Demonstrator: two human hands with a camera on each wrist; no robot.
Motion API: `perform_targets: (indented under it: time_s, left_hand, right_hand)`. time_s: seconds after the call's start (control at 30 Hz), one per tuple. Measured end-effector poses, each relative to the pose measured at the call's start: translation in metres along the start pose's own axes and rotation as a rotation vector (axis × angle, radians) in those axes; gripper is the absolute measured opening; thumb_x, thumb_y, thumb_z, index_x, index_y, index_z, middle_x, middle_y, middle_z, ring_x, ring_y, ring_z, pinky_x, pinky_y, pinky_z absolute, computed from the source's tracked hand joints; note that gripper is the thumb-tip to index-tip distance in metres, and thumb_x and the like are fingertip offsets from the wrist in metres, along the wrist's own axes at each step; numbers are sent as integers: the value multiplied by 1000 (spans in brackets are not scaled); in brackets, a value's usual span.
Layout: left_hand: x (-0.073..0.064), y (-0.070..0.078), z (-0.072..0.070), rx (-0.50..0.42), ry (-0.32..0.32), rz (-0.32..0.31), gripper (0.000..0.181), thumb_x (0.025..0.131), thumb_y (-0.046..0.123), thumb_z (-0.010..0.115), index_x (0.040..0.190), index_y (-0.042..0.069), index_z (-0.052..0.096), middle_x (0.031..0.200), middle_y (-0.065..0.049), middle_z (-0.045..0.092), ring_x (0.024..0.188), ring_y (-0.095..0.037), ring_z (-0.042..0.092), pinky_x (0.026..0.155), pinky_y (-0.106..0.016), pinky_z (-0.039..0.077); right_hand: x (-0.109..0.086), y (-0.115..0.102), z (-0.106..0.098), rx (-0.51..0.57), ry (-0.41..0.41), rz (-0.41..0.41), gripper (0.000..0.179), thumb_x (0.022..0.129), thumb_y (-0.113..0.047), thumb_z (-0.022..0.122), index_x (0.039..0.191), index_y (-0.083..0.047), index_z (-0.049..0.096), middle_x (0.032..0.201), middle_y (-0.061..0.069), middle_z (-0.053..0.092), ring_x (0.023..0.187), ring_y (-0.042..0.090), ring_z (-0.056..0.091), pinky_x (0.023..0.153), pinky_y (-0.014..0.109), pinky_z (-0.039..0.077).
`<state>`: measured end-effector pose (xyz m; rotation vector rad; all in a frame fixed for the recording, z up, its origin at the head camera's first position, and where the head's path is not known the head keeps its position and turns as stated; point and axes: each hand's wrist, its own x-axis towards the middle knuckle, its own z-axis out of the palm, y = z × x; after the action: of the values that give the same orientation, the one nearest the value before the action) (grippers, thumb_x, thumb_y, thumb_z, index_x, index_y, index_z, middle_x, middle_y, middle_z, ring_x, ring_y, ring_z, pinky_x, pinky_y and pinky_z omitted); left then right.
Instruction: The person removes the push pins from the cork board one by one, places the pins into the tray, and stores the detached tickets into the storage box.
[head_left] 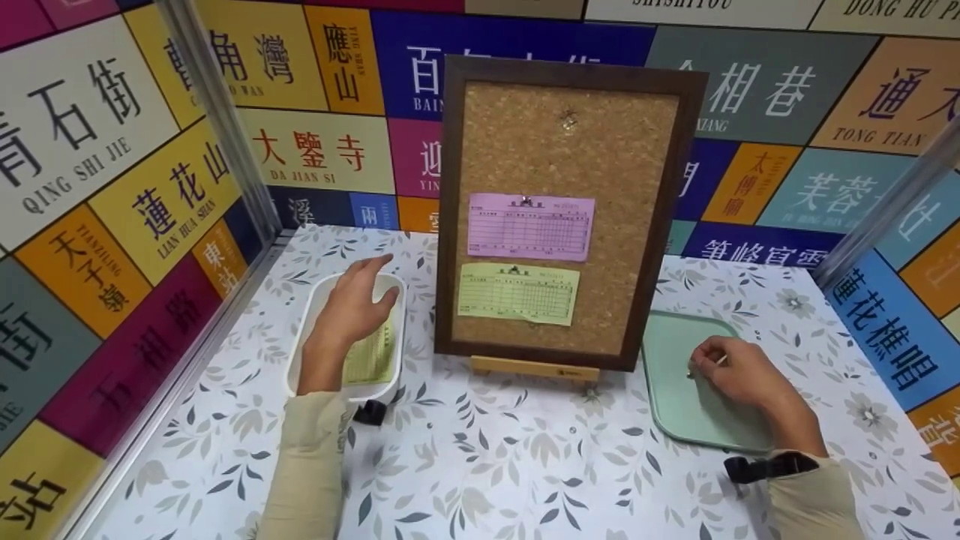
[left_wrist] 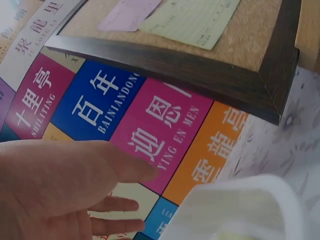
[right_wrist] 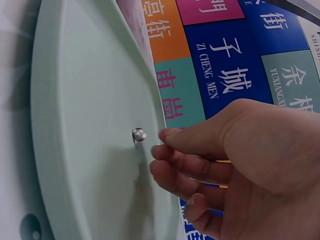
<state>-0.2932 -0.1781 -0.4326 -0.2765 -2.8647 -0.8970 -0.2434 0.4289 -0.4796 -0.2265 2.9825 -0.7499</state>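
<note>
Above the green tray (head_left: pixel 675 341), the right hand (head_left: pixel 742 375) is ungripped, fingers loosely bent just beside a metal pin (right_wrist: pixel 139 134) on that tray. The left hand (head_left: pixel 354 304), relaxed and free, is over a white container (head_left: pixel 383 391) of yellow paper (head_left: pixel 371 358). Between them on the desk (head_left: pixel 480 457), a framed corkboard (head_left: pixel 615 247) bears pink (head_left: pixel 529 229) and yellow-green slips (head_left: pixel 517 295).

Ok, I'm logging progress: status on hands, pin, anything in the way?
Left hand above white tub, holding nothing. Right hand near silver pin, not gripping it. Pin on green tray. Nothing visible between hand and pin.
</note>
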Motion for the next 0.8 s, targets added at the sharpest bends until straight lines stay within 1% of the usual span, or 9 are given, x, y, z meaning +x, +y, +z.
perform_targets:
  time_s: [0.07,0.17,0.27,0.4,0.5,0.6,0.67,0.73,0.8]
  left_hand:
    - [2,3,1,-37,42,28,61,108,22,64,164,11,45,164,-21,49,151,-42,48,127,-59,39]
    - [5,7,2,-88,118,70,59,106,18,66,162,10,48,158,-21,55,141,-43,58,120,-56,46]
    - [8,10,4,-134,184,104,56,105,14,66,159,10,51,152,-21,60,130,-43,65,114,-55,52]
    - [10,15,6,-186,233,101,53,106,14,65,158,13,52,150,-17,62,127,-37,69,112,-53,55]
    - [10,21,6,-262,267,106,52,106,13,65,157,14,53,148,-14,65,123,-33,72,109,-51,58]
    - [9,29,6,-369,294,130,51,106,12,65,156,16,54,145,-11,67,121,-30,73,107,-50,60]
    - [9,36,6,-435,308,147,50,106,12,65,154,17,55,143,-8,69,120,-27,74,106,-47,61]
    - [9,42,7,-491,323,168,49,106,12,66,153,17,56,140,-8,70,120,-25,74,105,-45,61]
    - [8,49,7,-528,342,191,48,105,11,67,152,17,57,138,-8,70,119,-24,74,104,-43,61]
  right_hand:
    - [0,-2,0,16,34,7,17,105,-16,67,113,-3,76,103,12,77,88,18,66,74,29,50]
    - [1,-7,0,23,109,16,19,106,-16,66,116,-3,76,106,13,78,88,20,69,74,28,51]
    - [3,-16,4,24,225,7,19,107,-18,65,116,-5,76,106,14,79,89,24,72,75,28,51]
    - [11,-33,16,47,400,-39,16,106,-17,67,113,-8,77,102,14,80,86,27,74,74,23,50]
    - [17,-49,24,82,507,-81,13,104,-15,69,110,-8,77,99,11,80,81,22,72,72,18,46]
    - [20,-64,29,120,601,-126,10,102,-14,72,108,-8,77,95,8,80,77,12,68,68,13,43]
    - [21,-73,30,160,659,-157,9,101,-13,73,107,-7,77,93,7,79,76,6,66,65,11,42]
    - [21,-83,29,200,710,-191,9,100,-13,74,106,-6,77,91,7,78,75,1,65,63,11,43]
    - [20,-94,28,236,756,-228,9,100,-11,74,106,-4,76,90,7,77,75,-2,64,62,11,44]
